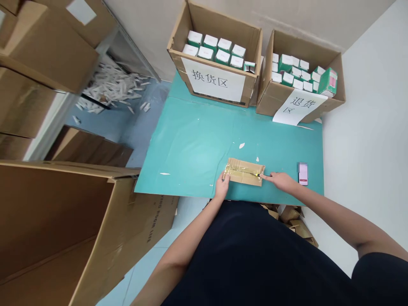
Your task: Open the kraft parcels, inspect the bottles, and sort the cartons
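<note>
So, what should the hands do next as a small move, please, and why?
Probably the right hand should carefully work what looks like a small cutter along the taped seam: the tool lies over the tape at the right end of the cardboard box, while the left hand is at its left end, well placed to steady it.

Open brown cardboard box (223,26) of green-and-white cartons (205,53) on the teal surface (191,144), far edge; similar signed box (307,47) just beside. Rectangular phone (303,175), screen lit, near right edge. White slender pieces (111,83) heaped on blue floor (140,114), left.
</note>
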Motion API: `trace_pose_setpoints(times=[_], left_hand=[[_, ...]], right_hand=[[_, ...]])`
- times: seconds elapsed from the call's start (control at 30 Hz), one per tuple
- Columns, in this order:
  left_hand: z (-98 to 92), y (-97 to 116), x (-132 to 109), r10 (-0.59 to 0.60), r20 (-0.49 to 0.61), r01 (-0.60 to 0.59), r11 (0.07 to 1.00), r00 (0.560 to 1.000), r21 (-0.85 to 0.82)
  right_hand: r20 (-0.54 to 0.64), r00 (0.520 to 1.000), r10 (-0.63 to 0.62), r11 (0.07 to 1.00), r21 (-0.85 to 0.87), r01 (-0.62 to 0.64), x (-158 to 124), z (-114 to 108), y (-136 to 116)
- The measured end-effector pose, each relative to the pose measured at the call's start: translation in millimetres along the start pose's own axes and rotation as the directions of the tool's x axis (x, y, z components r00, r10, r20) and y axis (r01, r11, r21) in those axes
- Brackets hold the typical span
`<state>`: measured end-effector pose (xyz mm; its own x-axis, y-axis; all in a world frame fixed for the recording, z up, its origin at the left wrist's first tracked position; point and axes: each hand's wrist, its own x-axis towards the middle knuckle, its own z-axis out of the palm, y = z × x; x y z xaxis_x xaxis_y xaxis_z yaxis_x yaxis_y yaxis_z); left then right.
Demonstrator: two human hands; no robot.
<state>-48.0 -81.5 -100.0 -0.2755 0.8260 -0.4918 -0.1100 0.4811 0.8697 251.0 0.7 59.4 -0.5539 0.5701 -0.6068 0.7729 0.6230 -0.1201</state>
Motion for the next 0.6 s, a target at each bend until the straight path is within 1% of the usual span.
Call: trace_pose_setpoints(times=[0.1, 0.23, 0.37, 0.47, 0.53, 0.6], left_hand=[[0.4, 2, 0, 0.009, -0.027, -0.008, 0.999, 1.000, 0.051], [1.7, 5, -1, 0.008, -0.052, -0.003, 0.996, 0.999, 0.092], [1.9, 10, -4, 0.021, -0.063, -0.014, 0.993, 0.998, 0.114], [1.1, 16, -6, 0.036, -0.043, -0.031, 0.993, 0.998, 0.116], [0.4, 19, -8, 0.043, -0.021, -0.040, 0.993, 0.999, 0.114], [-0.4, 22, -9, 0.046, -0.007, -0.045, 0.993, 0.999, 0.106]], right_hand=[[-0.004, 1.000, 0.013, 1.000, -0.015, -0.013, -9, 3, 6], [0.016, 1.000, 0.010, 0.997, -0.073, -0.009, -23, -2, 15], [0.044, 0.998, 0.042, 0.993, -0.116, -0.036, -47, -5, 26], [0.043, 0.994, 0.099, 0.994, -0.049, -0.097, -73, 2, 34], [0.005, 0.991, 0.132, 0.991, 0.037, -0.132, -87, 7, 35], [-0.052, 0.987, 0.153, 0.984, 0.103, -0.147, -95, 10, 29]])
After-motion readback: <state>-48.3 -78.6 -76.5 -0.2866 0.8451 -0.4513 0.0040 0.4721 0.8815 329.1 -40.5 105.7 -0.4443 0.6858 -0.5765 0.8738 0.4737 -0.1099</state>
